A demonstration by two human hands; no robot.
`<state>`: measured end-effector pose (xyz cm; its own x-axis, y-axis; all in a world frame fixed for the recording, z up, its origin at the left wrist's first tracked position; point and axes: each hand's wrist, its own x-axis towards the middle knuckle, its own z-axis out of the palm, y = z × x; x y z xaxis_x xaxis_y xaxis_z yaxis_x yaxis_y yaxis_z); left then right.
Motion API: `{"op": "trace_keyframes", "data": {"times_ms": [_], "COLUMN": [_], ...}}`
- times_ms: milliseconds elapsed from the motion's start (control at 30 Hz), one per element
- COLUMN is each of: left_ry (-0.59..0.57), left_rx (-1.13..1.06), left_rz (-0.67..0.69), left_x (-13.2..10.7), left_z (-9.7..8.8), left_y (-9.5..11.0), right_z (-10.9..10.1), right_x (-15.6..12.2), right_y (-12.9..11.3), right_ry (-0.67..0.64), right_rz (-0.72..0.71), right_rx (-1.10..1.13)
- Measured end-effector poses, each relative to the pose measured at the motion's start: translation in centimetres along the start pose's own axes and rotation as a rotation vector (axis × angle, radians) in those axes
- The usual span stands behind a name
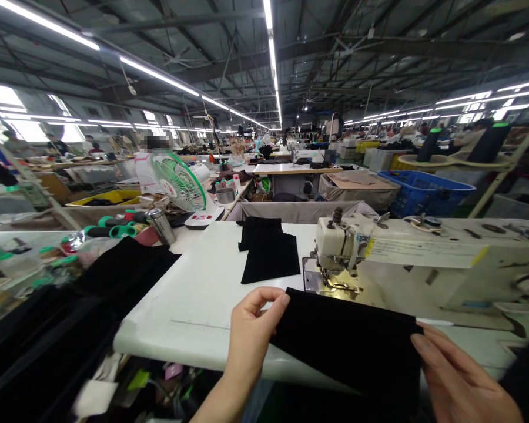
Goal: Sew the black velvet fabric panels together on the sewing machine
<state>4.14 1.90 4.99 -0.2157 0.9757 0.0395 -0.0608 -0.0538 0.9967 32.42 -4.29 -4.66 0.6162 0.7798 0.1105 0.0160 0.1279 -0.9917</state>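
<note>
Nearest of all, the left hand (251,338) pinches the left edge of one black cloth panel (348,346), thumb on top and fingers curled beneath. The panel is stretched flat between the two hands, just above the near edge of the white table (203,294) and directly in front of the sewing machine. The right hand (461,382) closes on the panel's right edge, its fingers laid along the fabric; the thumb is out of sight. Further back, from the left: one loose heap of dark fabric (123,270) spills over the table's left corner, one steel flask (161,226) stands tilted just beyond it, and one small green-bladed fan (180,182) sits behind the flask. Mid-table lie two black cut pieces (270,255), overlapping, well apart from the held panel. To their right stands one cream sewing machine (339,244) with a paper sheet lying on its arm. Behind it sits one blue crate (423,191), and farther right two dark thread cones (429,144) with green tips stand upright on a rack.
</note>
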Motion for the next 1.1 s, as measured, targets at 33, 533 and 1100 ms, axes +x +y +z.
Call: {"op": "trace_keyframes", "data": {"times_ms": [33, 533, 1100], "left_ry": [0.005, 0.069, 0.139], "left_rx": [0.001, -0.073, -0.1], "left_rz": [0.0, 0.003, -0.099], "left_x": [0.0, 1.3, 1.0], "left_z": [0.0, -1.0, -1.0], "left_y": [0.1, -1.3, -1.1], "right_z": [0.3, 5.4, 5.7], "right_x": [-0.1, -0.8, -0.4], "right_y": [-0.4, -5.0, -5.1], "right_ry": [0.009, 0.023, -0.059], "right_rz": [0.028, 0.113, 0.087], "right_rx": [0.014, 0.332, 0.268]}}
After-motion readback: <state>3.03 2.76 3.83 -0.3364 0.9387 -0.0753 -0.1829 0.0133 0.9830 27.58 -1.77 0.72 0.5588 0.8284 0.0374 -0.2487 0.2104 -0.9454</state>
